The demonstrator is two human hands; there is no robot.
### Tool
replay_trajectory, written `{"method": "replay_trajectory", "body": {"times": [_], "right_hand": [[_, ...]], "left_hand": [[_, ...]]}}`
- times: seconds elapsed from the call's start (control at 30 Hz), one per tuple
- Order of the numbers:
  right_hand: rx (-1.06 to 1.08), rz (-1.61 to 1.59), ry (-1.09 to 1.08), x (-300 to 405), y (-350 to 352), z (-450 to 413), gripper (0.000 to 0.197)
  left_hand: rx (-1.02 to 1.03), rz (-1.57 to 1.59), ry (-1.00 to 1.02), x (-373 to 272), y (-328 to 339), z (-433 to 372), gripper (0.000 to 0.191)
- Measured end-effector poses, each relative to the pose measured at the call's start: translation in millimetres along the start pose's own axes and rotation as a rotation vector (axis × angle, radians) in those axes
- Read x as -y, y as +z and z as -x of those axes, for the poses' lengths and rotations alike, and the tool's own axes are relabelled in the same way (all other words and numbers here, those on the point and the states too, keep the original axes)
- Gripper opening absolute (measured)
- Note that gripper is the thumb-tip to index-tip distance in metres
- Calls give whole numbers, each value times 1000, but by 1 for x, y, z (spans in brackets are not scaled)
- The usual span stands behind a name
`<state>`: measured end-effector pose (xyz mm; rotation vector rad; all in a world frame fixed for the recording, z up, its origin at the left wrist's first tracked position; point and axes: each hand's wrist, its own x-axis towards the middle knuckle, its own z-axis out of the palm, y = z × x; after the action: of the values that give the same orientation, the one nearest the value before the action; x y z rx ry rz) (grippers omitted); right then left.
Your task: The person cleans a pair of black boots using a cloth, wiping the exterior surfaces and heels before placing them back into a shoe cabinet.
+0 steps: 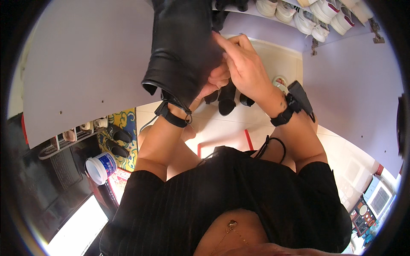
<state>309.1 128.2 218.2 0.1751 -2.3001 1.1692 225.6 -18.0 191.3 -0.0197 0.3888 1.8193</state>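
Note:
A black leather-look boot (182, 41) hangs before me, its open shaft end tilted toward my lower left. My left hand (217, 78) reaches behind the shaft and grips it from below; part of that hand is hidden by the boot. On the boot's right edge rest the fingers of my right hand (245, 64), index finger extended and thumb bent close to it. What exactly the right fingertips pinch is hidden. Beneath my hands, black footwear (226, 102) stands on the tiled floor (205, 123).
Large cabinet doors flank me, the left door (86, 64) and the right door (349, 86). White sneakers (304, 20) line shelves at the upper right. A pale slipper (279, 80) lies beyond my right wrist. At lower left are a white bucket (97, 169) and a shoe rack (77, 139).

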Motion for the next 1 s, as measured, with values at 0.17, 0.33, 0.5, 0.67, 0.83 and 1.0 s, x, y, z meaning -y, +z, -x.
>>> {"method": "replay_trajectory", "body": {"times": [0.17, 0.33, 0.5, 0.67, 0.83, 1.0], "right_hand": [[10, 44, 80, 1, 2, -4, 53], [3, 20, -10, 19, -5, 4, 54], [-41, -6, -2, 11, -4, 3, 53], [-9, 76, -44, -4, -5, -8, 52], [-59, -1, -43, 7, -5, 0, 50], [-67, -322, 277, -15, -17, 2, 42]], "left_hand": [[-170, -37, 9, 6, -9, -5, 38], [141, 193, -52, -3, -39, -4, 33], [166, 234, -92, -1, -33, -3, 32], [100, -29, -14, 10, -21, -1, 31], [293, 420, -42, -11, -23, 3, 27], [527, 283, -20, -18, -2, 3, 37]]}}
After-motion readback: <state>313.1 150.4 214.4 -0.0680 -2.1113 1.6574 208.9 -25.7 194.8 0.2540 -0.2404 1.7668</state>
